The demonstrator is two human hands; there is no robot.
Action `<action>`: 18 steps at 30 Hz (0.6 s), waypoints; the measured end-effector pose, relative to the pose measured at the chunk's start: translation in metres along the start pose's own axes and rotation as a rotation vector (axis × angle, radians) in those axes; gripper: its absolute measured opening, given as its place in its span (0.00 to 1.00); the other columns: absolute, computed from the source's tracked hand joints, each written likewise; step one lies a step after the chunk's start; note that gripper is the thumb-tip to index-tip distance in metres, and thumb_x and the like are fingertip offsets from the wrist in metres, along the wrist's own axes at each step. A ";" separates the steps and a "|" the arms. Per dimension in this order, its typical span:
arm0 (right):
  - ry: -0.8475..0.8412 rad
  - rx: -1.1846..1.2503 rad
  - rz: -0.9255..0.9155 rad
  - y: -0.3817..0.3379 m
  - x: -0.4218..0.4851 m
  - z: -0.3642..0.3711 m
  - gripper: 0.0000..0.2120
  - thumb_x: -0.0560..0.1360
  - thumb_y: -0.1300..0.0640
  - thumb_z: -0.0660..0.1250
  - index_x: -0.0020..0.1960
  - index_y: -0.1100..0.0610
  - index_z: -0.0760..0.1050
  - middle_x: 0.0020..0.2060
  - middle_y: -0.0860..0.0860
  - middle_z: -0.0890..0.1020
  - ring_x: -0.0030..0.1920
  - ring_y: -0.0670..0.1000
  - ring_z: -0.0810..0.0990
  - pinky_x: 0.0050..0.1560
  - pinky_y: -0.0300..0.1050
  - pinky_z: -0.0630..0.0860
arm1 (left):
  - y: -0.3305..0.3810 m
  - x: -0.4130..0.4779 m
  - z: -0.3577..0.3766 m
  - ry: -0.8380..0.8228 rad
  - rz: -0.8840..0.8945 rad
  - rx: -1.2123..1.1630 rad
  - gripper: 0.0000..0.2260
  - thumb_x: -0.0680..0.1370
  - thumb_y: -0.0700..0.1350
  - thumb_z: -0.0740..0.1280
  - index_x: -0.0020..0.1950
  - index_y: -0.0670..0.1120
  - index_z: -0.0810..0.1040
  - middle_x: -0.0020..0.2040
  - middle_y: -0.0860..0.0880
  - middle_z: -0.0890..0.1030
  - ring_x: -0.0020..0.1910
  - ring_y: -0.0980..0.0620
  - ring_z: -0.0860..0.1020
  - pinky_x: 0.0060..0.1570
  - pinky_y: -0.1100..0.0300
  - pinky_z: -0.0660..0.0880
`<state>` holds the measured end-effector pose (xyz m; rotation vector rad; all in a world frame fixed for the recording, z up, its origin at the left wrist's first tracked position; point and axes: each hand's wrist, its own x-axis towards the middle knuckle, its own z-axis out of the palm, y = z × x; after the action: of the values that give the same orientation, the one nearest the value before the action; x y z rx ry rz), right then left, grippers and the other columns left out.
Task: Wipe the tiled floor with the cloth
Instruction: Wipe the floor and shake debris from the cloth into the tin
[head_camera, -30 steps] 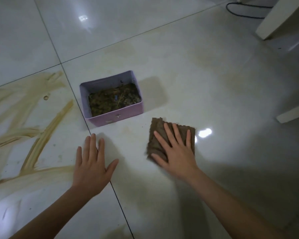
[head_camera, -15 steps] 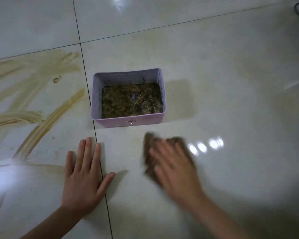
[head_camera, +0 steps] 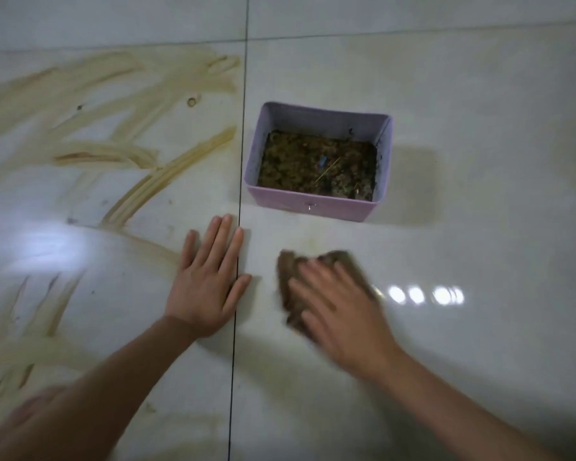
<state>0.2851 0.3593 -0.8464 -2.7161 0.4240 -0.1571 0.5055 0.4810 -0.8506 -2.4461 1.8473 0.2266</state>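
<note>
1. The right hand (head_camera: 340,304) lies flat on the brown cloth (head_camera: 286,277), fingers spread and pressing it to the tiled floor (head_camera: 479,161) rather than clutching it. Both are motion-blurred.
2. The cloth sits on the tile to the right of the dark grout line (head_camera: 238,194), near the front wall of the purple box (head_camera: 306,203) but apart from it.
3. The left hand (head_camera: 210,281) rests palm down with straight fingers over the grout line. It holds nothing and seems to act as a brace.
4. Wiping well probably calls for even pressure through the palm and overlapping strokes. It also means staying clear of the box, which holds dark debris and might slide if bumped.
5. Most of the work appears to lie to the left, where tan smears (head_camera: 120,154) streak the neighbouring tile.
6. The floor is pale, glossy tile. Bright light reflections (head_camera: 416,294) show on it, and the room looks dim.
</note>
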 end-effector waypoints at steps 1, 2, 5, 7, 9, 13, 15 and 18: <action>-0.043 0.020 -0.116 -0.015 -0.010 0.011 0.21 0.84 0.50 0.51 0.68 0.58 0.73 0.68 0.56 0.73 0.70 0.58 0.70 0.72 0.56 0.60 | 0.000 -0.001 -0.001 -0.010 -0.005 -0.005 0.30 0.81 0.56 0.44 0.78 0.40 0.55 0.79 0.41 0.51 0.78 0.43 0.50 0.73 0.39 0.52; -0.108 0.024 -0.240 -0.031 -0.025 0.021 0.20 0.84 0.49 0.52 0.69 0.56 0.72 0.69 0.54 0.73 0.70 0.56 0.69 0.74 0.55 0.58 | 0.001 -0.002 0.000 -0.026 -0.007 -0.017 0.29 0.81 0.56 0.45 0.78 0.40 0.55 0.79 0.41 0.51 0.78 0.43 0.50 0.73 0.39 0.53; -0.268 -0.005 -0.445 -0.030 -0.050 0.019 0.19 0.84 0.46 0.50 0.72 0.46 0.68 0.72 0.44 0.68 0.73 0.48 0.65 0.76 0.50 0.56 | 0.001 -0.001 -0.003 -0.020 -0.016 -0.028 0.28 0.81 0.54 0.46 0.78 0.40 0.56 0.79 0.42 0.52 0.78 0.43 0.51 0.72 0.38 0.55; -0.236 0.136 -0.332 0.006 -0.044 -0.005 0.17 0.84 0.50 0.51 0.71 0.45 0.69 0.69 0.41 0.71 0.68 0.46 0.70 0.70 0.50 0.65 | 0.001 -0.001 -0.003 -0.023 -0.012 -0.023 0.28 0.81 0.54 0.45 0.78 0.40 0.56 0.79 0.42 0.52 0.78 0.44 0.51 0.72 0.38 0.55; -0.116 0.030 -0.109 0.054 -0.042 -0.033 0.18 0.83 0.52 0.50 0.70 0.49 0.70 0.66 0.44 0.73 0.66 0.49 0.72 0.66 0.52 0.65 | 0.001 -0.002 -0.002 -0.024 -0.011 -0.021 0.29 0.82 0.55 0.42 0.78 0.41 0.55 0.79 0.42 0.52 0.78 0.45 0.50 0.73 0.39 0.54; 0.139 -0.003 0.396 0.094 -0.040 -0.058 0.23 0.83 0.52 0.47 0.65 0.63 0.74 0.69 0.59 0.72 0.71 0.58 0.68 0.74 0.54 0.54 | 0.001 -0.002 -0.001 0.006 -0.013 -0.028 0.29 0.82 0.56 0.41 0.78 0.41 0.54 0.79 0.43 0.50 0.78 0.45 0.48 0.74 0.40 0.50; 0.225 -0.035 0.480 0.054 -0.018 -0.038 0.23 0.83 0.53 0.47 0.61 0.64 0.76 0.65 0.60 0.74 0.66 0.61 0.72 0.69 0.60 0.60 | 0.001 -0.003 0.002 0.019 -0.020 -0.036 0.29 0.81 0.56 0.42 0.79 0.42 0.53 0.79 0.44 0.49 0.78 0.46 0.47 0.75 0.41 0.49; 0.122 0.080 0.159 -0.037 -0.012 0.002 0.23 0.84 0.51 0.46 0.63 0.63 0.74 0.61 0.58 0.74 0.61 0.59 0.74 0.63 0.56 0.65 | -0.001 -0.002 0.004 0.029 -0.013 -0.038 0.29 0.81 0.56 0.41 0.79 0.42 0.52 0.79 0.44 0.49 0.78 0.46 0.47 0.75 0.42 0.48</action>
<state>0.2842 0.3957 -0.8344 -2.5902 0.6523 -0.2901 0.5053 0.4839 -0.8540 -2.4983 1.8549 0.2290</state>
